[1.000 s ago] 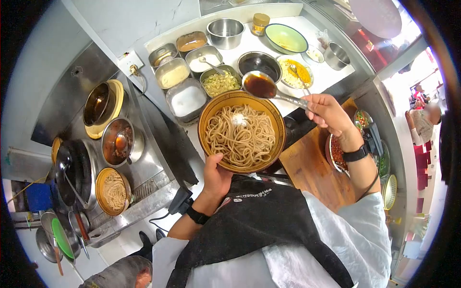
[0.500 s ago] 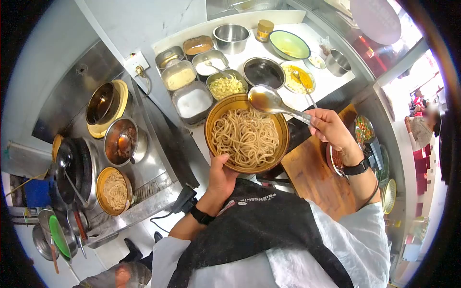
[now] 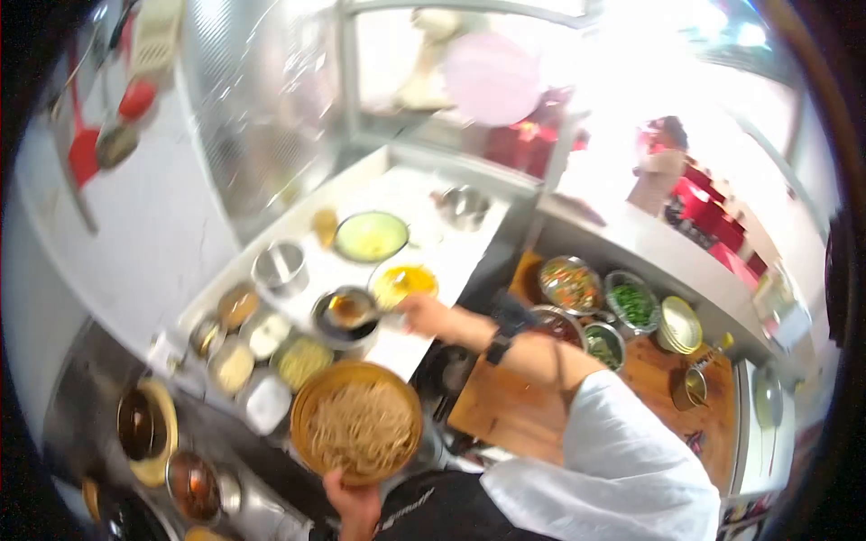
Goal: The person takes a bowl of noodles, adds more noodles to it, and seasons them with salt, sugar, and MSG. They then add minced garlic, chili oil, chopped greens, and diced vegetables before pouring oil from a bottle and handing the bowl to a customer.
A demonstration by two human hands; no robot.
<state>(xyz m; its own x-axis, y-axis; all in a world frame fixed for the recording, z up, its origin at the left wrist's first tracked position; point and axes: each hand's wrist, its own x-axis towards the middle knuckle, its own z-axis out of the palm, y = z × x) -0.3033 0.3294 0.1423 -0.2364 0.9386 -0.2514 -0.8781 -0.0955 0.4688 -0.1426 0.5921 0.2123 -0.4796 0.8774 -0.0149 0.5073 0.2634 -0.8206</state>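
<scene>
Closed on the near rim of a brown bowl (image 3: pixel 305 397), my left hand (image 3: pixel 354 503) has its thumb over the edge. Pale brown noodles (image 3: pixel 363 428) fill the bowl. My right hand (image 3: pixel 426 317) is closed round the handle of a metal ladle (image 3: pixel 348 308), blurred by motion. Brown liquid shows in the ladle, which is over a round pot of dark liquid (image 3: pixel 350 341). Just beyond my right hand is a dish with yellow-orange food (image 3: pixel 417 281). A square tin of chopped pale vegetable (image 3: pixel 305 362) stands close to the noodle bowl.
Several seasoning tins, a steel pot (image 3: pixel 281 269) and a green bowl (image 3: pixel 372 236) crowd the white counter. On the right, a wooden board (image 3: pixel 505 406) carries bowls of chopped greens (image 3: pixel 633 299) and mixed vegetables (image 3: pixel 570 284). Pots (image 3: pixel 192 487) stand lower left. A person (image 3: pixel 660 167) is beyond the counter.
The view has swung right and up. My right hand has carried the ladle from the noodle bowl's rim to over the dark liquid. My left hand still holds the bowl.
</scene>
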